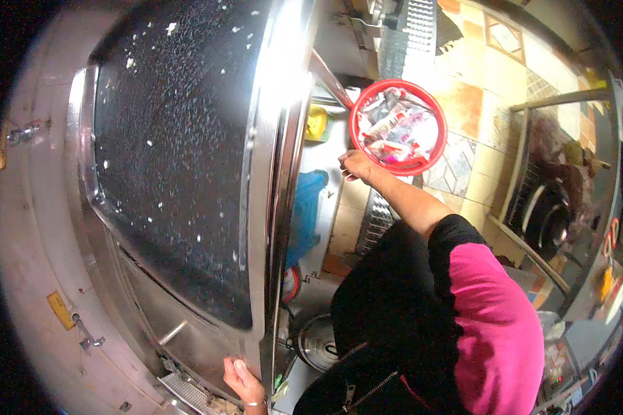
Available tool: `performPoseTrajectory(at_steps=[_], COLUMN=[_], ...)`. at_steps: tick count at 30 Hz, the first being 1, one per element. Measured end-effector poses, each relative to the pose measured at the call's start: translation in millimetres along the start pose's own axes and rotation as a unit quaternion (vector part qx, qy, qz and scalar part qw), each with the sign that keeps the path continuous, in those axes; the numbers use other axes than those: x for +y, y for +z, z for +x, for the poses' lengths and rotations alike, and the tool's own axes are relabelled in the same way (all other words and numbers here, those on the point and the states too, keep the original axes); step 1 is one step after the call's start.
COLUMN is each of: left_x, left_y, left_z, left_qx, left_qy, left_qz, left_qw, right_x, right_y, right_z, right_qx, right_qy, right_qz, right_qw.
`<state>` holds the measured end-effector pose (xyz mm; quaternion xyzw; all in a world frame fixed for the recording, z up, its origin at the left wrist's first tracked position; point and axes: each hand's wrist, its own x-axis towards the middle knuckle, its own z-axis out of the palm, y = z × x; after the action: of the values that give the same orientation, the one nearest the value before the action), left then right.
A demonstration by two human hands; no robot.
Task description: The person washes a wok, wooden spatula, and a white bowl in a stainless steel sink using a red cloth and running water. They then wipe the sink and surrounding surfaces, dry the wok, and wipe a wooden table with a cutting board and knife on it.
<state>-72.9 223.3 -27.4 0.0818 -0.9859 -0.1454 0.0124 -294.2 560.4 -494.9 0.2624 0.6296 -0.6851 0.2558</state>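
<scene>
My left hand [243, 381] rests with bent fingers at the near corner of a stainless steel counter [262, 207]. Its palm side is hidden, and a band circles the wrist. The counter frames a wide dark, wet surface [171, 155] scattered with small white bits. My right hand [358, 165] reaches down beside a round red bucket [361, 92], just outside its near rim. The fingers of that hand are bent and slightly apart, and I see nothing in them. Crumpled plastic wrappers [400, 124] fill the bucket.
Under the counter are a blue plastic item [306, 212], a yellow item [316, 123] and a lidded metal pot [316, 342]. Metal floor grating [376, 218] crosses the tiled floor [462, 104]. A metal-framed rack [524, 166] stands at right. Taps [88, 332] project from the left wall.
</scene>
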Motion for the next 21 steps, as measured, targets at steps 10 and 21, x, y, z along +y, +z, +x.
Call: performPoseTrajectory(at_steps=[10, 21], left_x=[-82, -19], left_y=[-28, -14], left_z=[-55, -27], left_qx=[-0.058, 0.009], left_qy=[-0.117, -0.254], left_qz=[0.145, 0.085], left_qw=[0.981, 0.963], right_x=[-34, -61], right_y=[59, 41], right_z=[152, 155], right_qx=[0.103, 0.084], right_qy=[-0.176, -0.015], right_qz=[0.160, 0.171], right_qw=[0.966, 0.981])
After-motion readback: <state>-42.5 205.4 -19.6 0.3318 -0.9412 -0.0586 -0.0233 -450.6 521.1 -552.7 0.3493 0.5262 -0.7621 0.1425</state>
